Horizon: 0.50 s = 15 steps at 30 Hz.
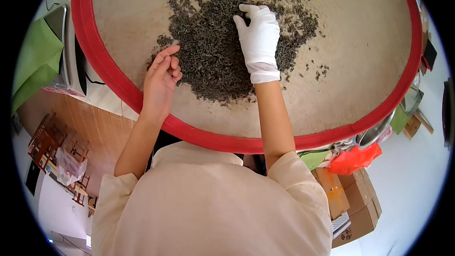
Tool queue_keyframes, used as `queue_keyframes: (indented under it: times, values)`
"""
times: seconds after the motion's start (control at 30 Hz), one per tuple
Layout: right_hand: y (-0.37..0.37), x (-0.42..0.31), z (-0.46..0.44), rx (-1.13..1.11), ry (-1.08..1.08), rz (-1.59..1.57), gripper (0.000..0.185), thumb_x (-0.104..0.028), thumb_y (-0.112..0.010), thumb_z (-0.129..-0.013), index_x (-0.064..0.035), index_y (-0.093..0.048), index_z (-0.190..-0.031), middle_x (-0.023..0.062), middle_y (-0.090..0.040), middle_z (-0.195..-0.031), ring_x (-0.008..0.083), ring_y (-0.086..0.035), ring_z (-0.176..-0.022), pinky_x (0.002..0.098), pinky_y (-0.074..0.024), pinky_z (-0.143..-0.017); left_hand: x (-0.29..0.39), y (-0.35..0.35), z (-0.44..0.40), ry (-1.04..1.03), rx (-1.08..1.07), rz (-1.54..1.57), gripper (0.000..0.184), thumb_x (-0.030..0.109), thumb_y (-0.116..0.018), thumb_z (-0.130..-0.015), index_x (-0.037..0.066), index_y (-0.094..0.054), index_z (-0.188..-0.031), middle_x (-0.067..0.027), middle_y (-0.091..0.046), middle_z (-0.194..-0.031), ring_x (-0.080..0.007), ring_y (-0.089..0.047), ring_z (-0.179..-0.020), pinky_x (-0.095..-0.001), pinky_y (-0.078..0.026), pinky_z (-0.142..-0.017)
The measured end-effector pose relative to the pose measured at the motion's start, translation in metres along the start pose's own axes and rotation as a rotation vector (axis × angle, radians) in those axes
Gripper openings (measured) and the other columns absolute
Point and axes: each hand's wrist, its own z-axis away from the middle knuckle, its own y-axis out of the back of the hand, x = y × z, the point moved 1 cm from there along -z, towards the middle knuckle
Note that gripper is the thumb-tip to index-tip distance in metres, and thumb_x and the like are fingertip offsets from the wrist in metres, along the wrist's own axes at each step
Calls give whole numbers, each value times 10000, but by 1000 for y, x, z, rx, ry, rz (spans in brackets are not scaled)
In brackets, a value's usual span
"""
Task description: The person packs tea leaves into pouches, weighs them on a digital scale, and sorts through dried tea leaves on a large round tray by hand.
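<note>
Dark, curled dried leaves that look like tea (213, 52) lie heaped and scattered on a large round tan tray (360, 57) with a red fabric rim. My left hand (162, 73) is bare and rests at the left edge of the heap. Its fingers are curled in; anything held inside is hidden. A white glove (259, 38) covers my right hand (258, 31), which is over the right part of the heap. The thumb and index finger stand apart with no object visible between them, and the other fingers are bent.
Green bags or sheets (38, 59) hang beside the tray at left. On the right are a red plastic bag (355, 159), a metal bowl (377, 130) and cardboard boxes (358, 204). Wooden chairs (47, 137) stand on the floor at far left.
</note>
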Motion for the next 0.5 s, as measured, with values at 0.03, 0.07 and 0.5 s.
queue_keyframes:
  times: [0.03, 0.07, 0.5]
  values:
    - [-1, -1, 0, 10, -19, -35, 218, -138, -735, -751, -75, -666, -947, 113, -618, -869, 299, -592, -833, 394, -482, -746, -1, 1, -1, 2, 1, 8, 292, 125, -396, -992, 20, -475, -1253, 25, -419, -847, -69, -400, -735, -207, -357, -706]
    - [-3, 0, 1, 4, -16, -28, 218, -138, -735, -751, -75, -666, -947, 113, -618, -869, 299, -592, -833, 394, -482, -746, -3, 2, -2, 1, 3, 11, 284, 129, -399, -995, 20, -480, -1245, 25, -418, -843, -70, -397, -736, -210, -356, -703]
    - [43, -6, 22, -21, -506, -751, 194, -150, -640, -902, -6, -655, -1032, 73, -689, -996, 134, -643, -838, 242, -505, -705, -12, -2, -2, 28, -21, 74, 260, 129, -395, -994, 11, -531, -1182, 18, -461, -803, -79, -405, -711, -223, -356, -668]
